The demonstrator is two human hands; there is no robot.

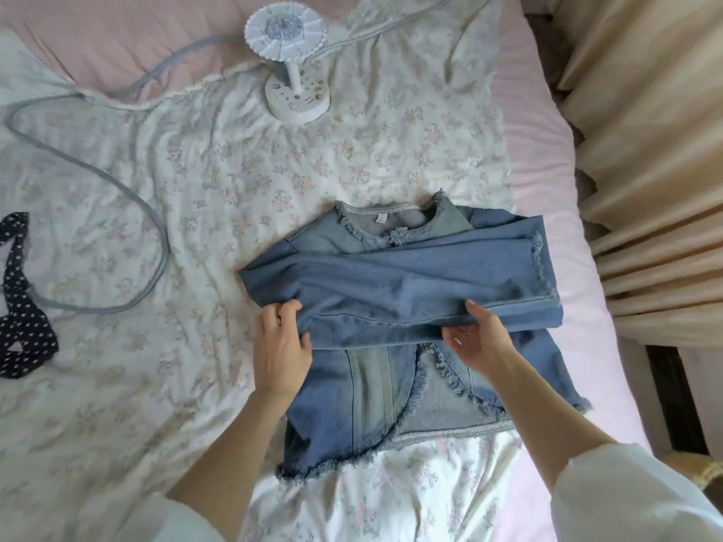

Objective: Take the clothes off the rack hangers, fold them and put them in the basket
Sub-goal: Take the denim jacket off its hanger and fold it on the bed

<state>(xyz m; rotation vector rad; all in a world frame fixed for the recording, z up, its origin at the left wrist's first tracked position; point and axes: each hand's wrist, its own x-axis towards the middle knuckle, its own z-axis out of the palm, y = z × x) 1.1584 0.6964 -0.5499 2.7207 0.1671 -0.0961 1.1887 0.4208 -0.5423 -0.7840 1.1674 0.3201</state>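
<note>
- The denim jacket (pixel 395 307) lies on the bed (pixel 195 228), collar pointing away.
- Its folded sleeves run crosswise; left hand (pixel 281 350) and right hand (pixel 479 338) apparently pinch their near edge.

Left hand (pixel 282 346) fingers curled, right hand (pixel 479 340) gripping, forearms extended

One denim jacket (pixel 395 283), one fan (pixel 291 68), one polka-dot cloth (pixel 19 307), two hands.

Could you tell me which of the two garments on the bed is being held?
The blue denim jacket: both hands grip its folded sleeves. The dark polka-dot garment lies untouched at the left edge.
</note>
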